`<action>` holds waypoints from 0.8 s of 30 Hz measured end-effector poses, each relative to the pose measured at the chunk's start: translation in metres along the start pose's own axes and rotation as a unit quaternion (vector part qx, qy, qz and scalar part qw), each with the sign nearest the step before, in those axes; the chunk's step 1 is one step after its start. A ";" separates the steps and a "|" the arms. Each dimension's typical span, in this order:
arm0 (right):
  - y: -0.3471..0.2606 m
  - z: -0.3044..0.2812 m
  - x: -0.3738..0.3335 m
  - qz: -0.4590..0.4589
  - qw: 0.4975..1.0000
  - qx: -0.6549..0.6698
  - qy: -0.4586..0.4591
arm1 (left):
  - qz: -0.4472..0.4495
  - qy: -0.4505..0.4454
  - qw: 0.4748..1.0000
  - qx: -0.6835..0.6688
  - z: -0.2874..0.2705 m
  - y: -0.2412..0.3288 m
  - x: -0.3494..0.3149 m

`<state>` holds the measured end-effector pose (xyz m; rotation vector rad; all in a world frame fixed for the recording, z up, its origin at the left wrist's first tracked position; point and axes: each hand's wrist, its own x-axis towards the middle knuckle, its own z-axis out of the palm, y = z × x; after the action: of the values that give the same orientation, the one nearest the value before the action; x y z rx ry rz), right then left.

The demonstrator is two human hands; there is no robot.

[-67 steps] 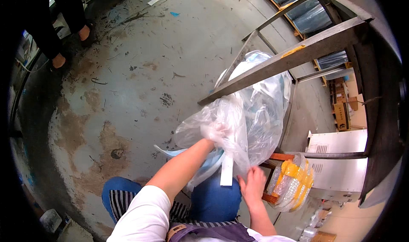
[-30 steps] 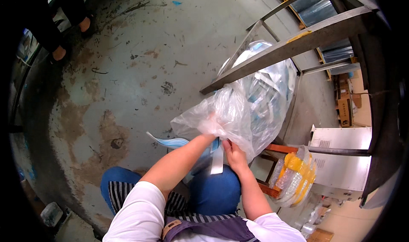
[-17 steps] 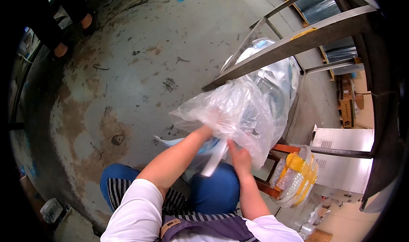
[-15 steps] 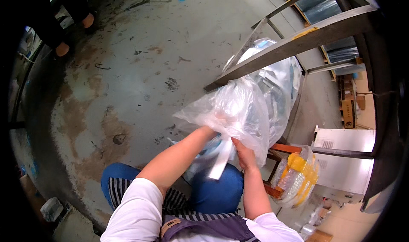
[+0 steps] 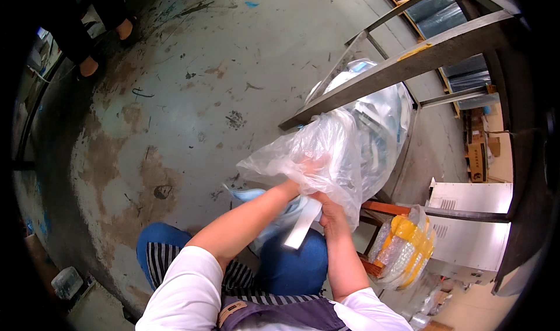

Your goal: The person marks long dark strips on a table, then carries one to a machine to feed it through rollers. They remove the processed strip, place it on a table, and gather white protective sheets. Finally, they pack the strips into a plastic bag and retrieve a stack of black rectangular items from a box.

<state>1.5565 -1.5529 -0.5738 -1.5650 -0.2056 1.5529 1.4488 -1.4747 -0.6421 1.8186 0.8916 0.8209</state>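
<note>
A large clear plastic bag [image 5: 326, 135] stuffed with white and pale blue flat pieces leans in front of me, partly behind a metal bar. My left hand [image 5: 314, 164] is inside its mouth, blurred by the film, so its fingers are hard to read. At the near edge of the bag, my right hand [image 5: 331, 210] is closed on the gathered plastic. A white strip [image 5: 303, 223] sticks out between my wrists, over my knee. Light blue sheet material [image 5: 274, 218] lies under my left forearm.
A metal frame bar [image 5: 402, 62] crosses above the bag. To the right are a stool with bubble wrap and yellow tape [image 5: 405, 243] and a white metal cabinet [image 5: 472, 220]. Another person's legs [image 5: 73, 36] stand at far left on the stained floor [image 5: 192, 109].
My left hand has pushed slightly farther into the bag and shows more through the film. More of the light blue material has come into sight beside my left forearm.
</note>
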 end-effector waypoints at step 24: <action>-0.044 -0.055 0.095 -0.180 0.971 -0.159 -0.016 | 0.055 0.007 0.998 -0.023 -0.123 0.086 -0.090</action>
<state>1.6436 -1.4890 -0.6231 -1.6345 -0.7465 1.3025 1.3201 -1.5236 -0.5333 1.8356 0.7803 0.9158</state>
